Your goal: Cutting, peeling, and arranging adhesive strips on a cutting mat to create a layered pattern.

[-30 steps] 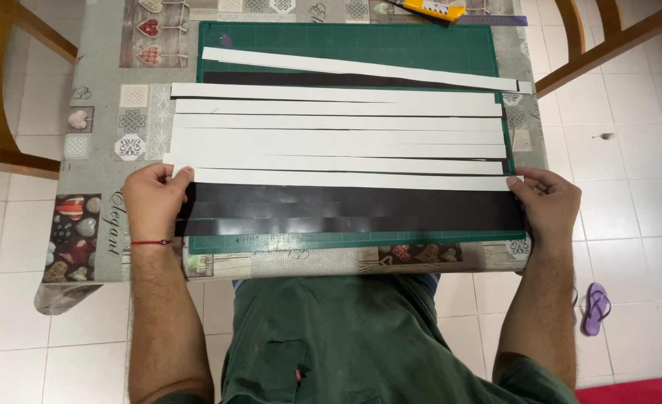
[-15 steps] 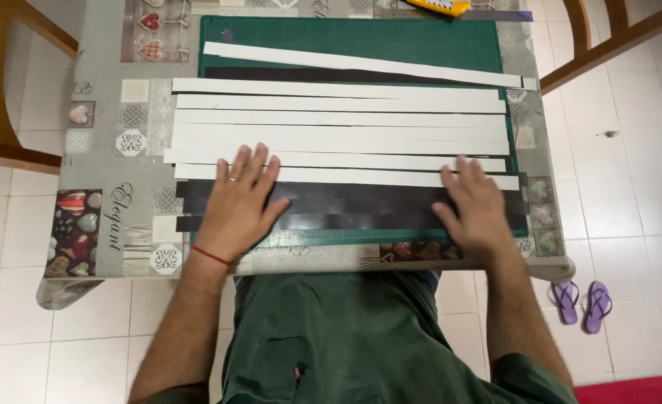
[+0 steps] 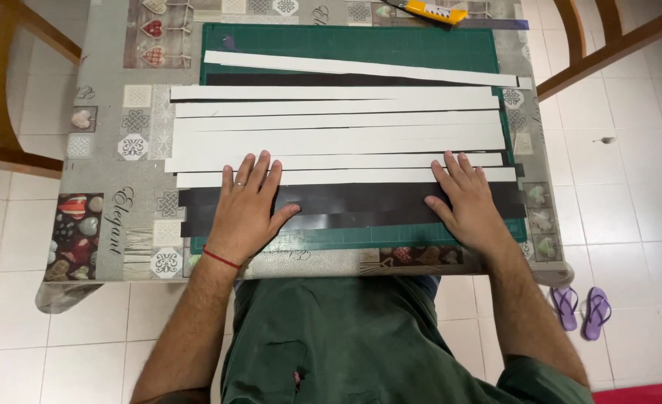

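Observation:
My left hand point(image 3: 247, 211) lies flat, fingers spread, on the black paper strips point(image 3: 361, 206) near the front of the green cutting mat point(image 3: 346, 41). My right hand point(image 3: 467, 203) presses flat on the same black strips further right. The fingertips of both hands reach the nearest of several long white paper strips point(image 3: 338, 135) laid side by side across the mat. One white strip point(image 3: 361, 69) lies slanted at the far side, with a black strip just below it. Neither hand grips anything.
The mat rests on a small table with a patterned grey cloth point(image 3: 121, 150). A yellow utility knife point(image 3: 432, 10) lies at the far edge. Wooden chairs stand left point(image 3: 2, 97) and right point(image 3: 607, 45). Purple flip-flops point(image 3: 581, 310) sit on the tiled floor.
Both hands left the outer ends of the black strips, moved inward and now lie flat on them. Since half a second ago they have barely shifted.

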